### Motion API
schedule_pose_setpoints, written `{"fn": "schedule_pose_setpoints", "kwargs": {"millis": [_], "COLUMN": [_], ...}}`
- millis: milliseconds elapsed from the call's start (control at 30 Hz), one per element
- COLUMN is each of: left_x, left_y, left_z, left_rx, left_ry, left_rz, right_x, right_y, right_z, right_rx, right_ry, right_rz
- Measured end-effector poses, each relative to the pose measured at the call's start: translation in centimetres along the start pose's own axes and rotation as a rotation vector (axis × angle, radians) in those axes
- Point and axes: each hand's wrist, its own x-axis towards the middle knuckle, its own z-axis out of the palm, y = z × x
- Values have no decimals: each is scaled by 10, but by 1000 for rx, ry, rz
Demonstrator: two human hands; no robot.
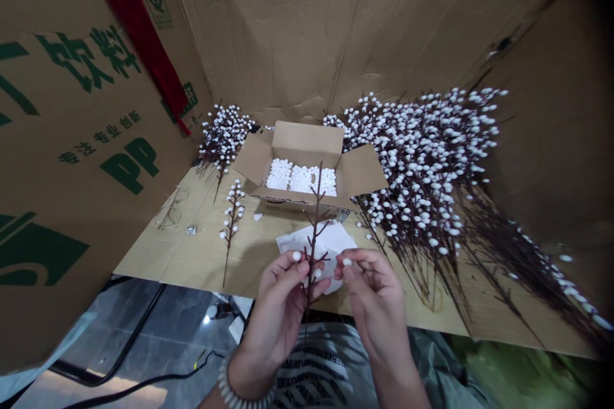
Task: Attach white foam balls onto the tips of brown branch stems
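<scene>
My left hand (283,284) is closed around a thin brown artificial twig (314,230), which stands upright with short bare side branches. One white foam berry (297,256) shows between that thumb and forefinger; another berry (317,273) sits low by the twig. Just right of the stem, my right hand (374,287) pinches a white berry (347,262) between thumb and forefinger. Behind the twig stands an open cardboard box (307,204) holding many small white berries (302,177). White paper (343,238) lies under the hands.
A finished-looking berry twig (231,217) lies left of the box, near eyeglasses (171,208). Berry-covered bunches stand at the back left (225,131) and right (417,153). Bare twigs (494,249) lie far right. Cardboard walls (384,32) surround the table (144,249). A red ribbon (139,25) hangs left.
</scene>
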Motion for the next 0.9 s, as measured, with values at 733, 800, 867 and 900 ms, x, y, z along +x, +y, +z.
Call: {"fn": "schedule_pose_setpoints", "kwargs": {"millis": [733, 800, 867, 900], "left_x": [2, 2, 3, 3], "left_y": [-5, -6, -7, -7], "left_z": [5, 6, 7, 7], "left_rx": [111, 114, 118, 121], "left_ry": [95, 108, 121, 126], "left_rz": [135, 151, 165, 171], "right_x": [0, 0, -1, -1], "right_y": [6, 7, 7, 8], "right_z": [7, 7, 7, 7], "right_rx": [-76, -43, -11, 1], "right_ry": [-42, -47, -64, -73], "right_rz": [-51, -10, 31, 48]}}
